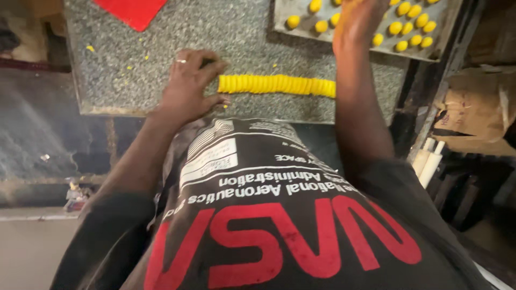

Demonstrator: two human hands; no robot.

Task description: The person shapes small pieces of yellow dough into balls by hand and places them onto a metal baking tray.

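Yellow dough, rolled into a long rope [277,84] and scored or cut crosswise into many thin, even slices that stand pressed together, lies across the speckled grey granite slab [134,59] just in front of the person's chest. Its surface looks soft and matte, with ridges where one slice meets the next.

The left hand [188,88] rests on the slab at the rope's left end, fingers curled loosely and spread, fingertips just beside or touching the first slice; a ring sits on one finger. It grips nothing firmly that can be seen, and whether a small piece is pinched under the fingers cannot be told.

The right hand [357,21] is raised over a flat grey metal tray [285,8] at the slab's far right corner. Its fingers are blurred and turned away, so whether it holds a piece cannot be told. On the tray lie small round yellow dough balls [411,27], smooth and evenly sized, set in rows and apart from one another.

Tiny yellow crumbs [129,67] dot the stone to the left. A flat red sheet [131,11] lies at the slab's far edge. The person wears a black printed shirt [258,215]. Brown cardboard boxes [473,113] are stacked off to the right.
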